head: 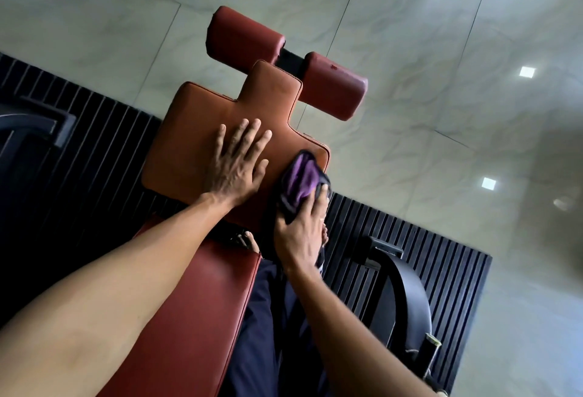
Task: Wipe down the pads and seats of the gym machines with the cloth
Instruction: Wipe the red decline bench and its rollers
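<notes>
An orange-brown seat pad point(189, 131) of a gym bench fills the middle of the view. My left hand point(238, 163) lies flat on it with fingers spread. My right hand point(301, 226) grips a purple and black cloth point(299, 182) against the pad's right edge. Beyond the seat are two dark red roller pads point(243, 33), the second roller point(334, 90) to its right, on a black bar. The red back pad point(202, 302) runs toward me under my left forearm.
A black ribbed floor mat point(82, 144) lies under the bench, with pale glossy tiles point(441, 112) beyond it. A black curved machine frame point(400, 295) stands at the right, and another dark frame point(31, 125) at the far left. My dark trouser leg point(268, 317) is beside the bench.
</notes>
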Available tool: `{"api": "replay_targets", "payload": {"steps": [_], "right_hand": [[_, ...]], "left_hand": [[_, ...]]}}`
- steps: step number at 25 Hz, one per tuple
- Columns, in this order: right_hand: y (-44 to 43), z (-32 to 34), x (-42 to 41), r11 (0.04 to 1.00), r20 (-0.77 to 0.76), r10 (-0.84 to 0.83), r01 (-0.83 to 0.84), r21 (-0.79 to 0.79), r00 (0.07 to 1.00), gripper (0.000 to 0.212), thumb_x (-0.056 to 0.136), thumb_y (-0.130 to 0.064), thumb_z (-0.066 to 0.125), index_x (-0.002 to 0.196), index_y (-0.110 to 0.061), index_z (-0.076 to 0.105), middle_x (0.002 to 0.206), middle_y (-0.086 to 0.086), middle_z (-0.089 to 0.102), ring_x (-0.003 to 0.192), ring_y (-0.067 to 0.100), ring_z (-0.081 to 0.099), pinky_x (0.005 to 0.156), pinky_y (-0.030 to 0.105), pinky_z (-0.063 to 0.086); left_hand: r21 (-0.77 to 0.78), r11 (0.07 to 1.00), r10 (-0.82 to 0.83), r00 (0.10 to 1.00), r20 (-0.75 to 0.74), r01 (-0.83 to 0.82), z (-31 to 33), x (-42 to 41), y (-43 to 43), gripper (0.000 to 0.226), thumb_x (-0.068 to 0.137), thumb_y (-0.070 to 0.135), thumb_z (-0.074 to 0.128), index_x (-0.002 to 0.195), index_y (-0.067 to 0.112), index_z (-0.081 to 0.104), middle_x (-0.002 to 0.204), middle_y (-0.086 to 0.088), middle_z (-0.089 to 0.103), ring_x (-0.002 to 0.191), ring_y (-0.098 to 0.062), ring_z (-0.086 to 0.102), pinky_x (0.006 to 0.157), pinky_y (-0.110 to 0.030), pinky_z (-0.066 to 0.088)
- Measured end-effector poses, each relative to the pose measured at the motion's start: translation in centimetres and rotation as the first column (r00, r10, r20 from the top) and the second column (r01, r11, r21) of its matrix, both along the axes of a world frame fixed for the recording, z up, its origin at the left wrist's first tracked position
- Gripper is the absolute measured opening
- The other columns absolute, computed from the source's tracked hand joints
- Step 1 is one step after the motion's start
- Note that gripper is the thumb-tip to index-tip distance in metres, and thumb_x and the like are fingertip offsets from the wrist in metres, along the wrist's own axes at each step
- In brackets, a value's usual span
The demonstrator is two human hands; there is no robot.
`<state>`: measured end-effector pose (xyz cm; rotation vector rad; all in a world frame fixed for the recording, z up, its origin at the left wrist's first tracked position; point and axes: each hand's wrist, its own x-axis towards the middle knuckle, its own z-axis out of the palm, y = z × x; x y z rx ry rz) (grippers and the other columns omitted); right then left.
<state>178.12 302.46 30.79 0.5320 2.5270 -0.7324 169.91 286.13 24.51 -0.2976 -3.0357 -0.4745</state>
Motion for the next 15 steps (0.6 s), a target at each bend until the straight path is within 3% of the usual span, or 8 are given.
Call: {"api": "replay_targets", "payload": {"steps": [2, 6, 8, 9, 11, 13, 15], "right_hand": [[-0.1, -0.4, 0.3, 0.981, 0.016, 0.183, -0.184, 0.065, 0.983, 0.087, 0.09, -0.046, 0.052, 0.163, -0.02, 0.012, 0.171, 0.001, -0.009, 0.156, 0.03, -0.016, 0.126, 0.047, 0.016], [1.7, -1.4, -5.0, 0.908, -0.114, 0.396, -0.371, 0.193, 0.911, 0.083, 0.085, -0.054, 0.044, 0.161, -0.024, 0.024, 0.171, 0.001, 0.008, 0.156, 0.033, -0.008, 0.127, 0.051, 0.01], [2.2, -1.3, -8.8, 0.933, -0.131, 0.34, -0.316, 0.172, 0.931, 0.081, 0.086, -0.054, 0.049, 0.159, -0.027, 0.028, 0.168, 0.001, 0.022, 0.156, 0.032, 0.006, 0.126, 0.049, 0.015], [2.3, -1.1, -10.6, 0.955, -0.115, 0.276, -0.259, 0.142, 0.954, 0.077, 0.086, -0.055, 0.052, 0.155, -0.027, 0.034, 0.162, 0.002, 0.034, 0.152, 0.033, 0.019, 0.123, 0.049, 0.025], [1.8, -0.4, -13.3, 0.987, -0.045, 0.129, -0.125, 0.098, 0.991, 0.065, 0.085, -0.058, 0.053, 0.14, -0.023, 0.05, 0.141, 0.004, 0.053, 0.135, 0.033, 0.043, 0.108, 0.046, 0.042], [1.5, 0.0, -13.0, 0.96, -0.002, 0.229, -0.226, 0.165, 0.973, 0.067, 0.086, -0.059, 0.05, 0.142, -0.023, 0.047, 0.144, 0.007, 0.049, 0.136, 0.037, 0.041, 0.11, 0.051, 0.038], [1.8, 0.2, -11.5, 0.866, 0.044, 0.45, -0.448, 0.223, 0.892, 0.074, 0.09, -0.059, 0.047, 0.155, -0.028, 0.031, 0.163, 0.007, 0.029, 0.15, 0.039, 0.022, 0.12, 0.061, 0.019]], "left_hand": [[-0.011, 1.0, -0.006, 1.0, -0.008, 0.006, -0.1, 0.1, -0.1, 0.059, 0.098, 0.036, 0.041, 0.155, 0.021, 0.035, 0.164, -0.008, 0.026, 0.152, -0.027, 0.022, 0.121, -0.059, 0.014], [0.016, 1.0, -0.005, 0.999, -0.039, 0.005, 0.0, 0.2, 0.1, 0.058, 0.098, 0.032, 0.042, 0.154, 0.019, 0.038, 0.163, -0.009, 0.028, 0.152, -0.028, 0.023, 0.121, -0.06, 0.014], [0.024, 1.0, 0.001, 1.0, -0.031, 0.0, 0.2, 0.2, 0.2, 0.056, 0.1, 0.034, 0.042, 0.154, 0.019, 0.039, 0.163, -0.009, 0.029, 0.152, -0.03, 0.023, 0.121, -0.06, 0.012], [0.013, 1.0, -0.001, 1.0, -0.027, 0.001, 0.3, 0.2, 0.3, 0.056, 0.1, 0.034, 0.044, 0.154, 0.018, 0.039, 0.163, -0.01, 0.029, 0.151, -0.03, 0.023, 0.121, -0.06, 0.012], [-0.015, 1.0, -0.002, 1.0, -0.004, 0.002, 0.7, -0.1, 0.7, 0.059, 0.095, 0.032, 0.049, 0.151, 0.015, 0.041, 0.162, -0.012, 0.03, 0.151, -0.034, 0.024, 0.12, -0.062, 0.011], [-0.019, 0.999, 0.03, 0.999, 0.02, -0.029, 1.1, -0.3, 1.6, 0.06, 0.085, 0.028, 0.057, 0.142, 0.01, 0.047, 0.16, -0.015, 0.032, 0.149, -0.037, 0.025, 0.12, -0.063, 0.012], [-0.016, 0.998, 0.063, 0.998, 0.024, -0.063, 1.3, -0.6, 2.6, 0.058, 0.078, 0.026, 0.058, 0.132, 0.007, 0.048, 0.16, -0.016, 0.032, 0.149, -0.038, 0.025, 0.12, -0.063, 0.012]]}}
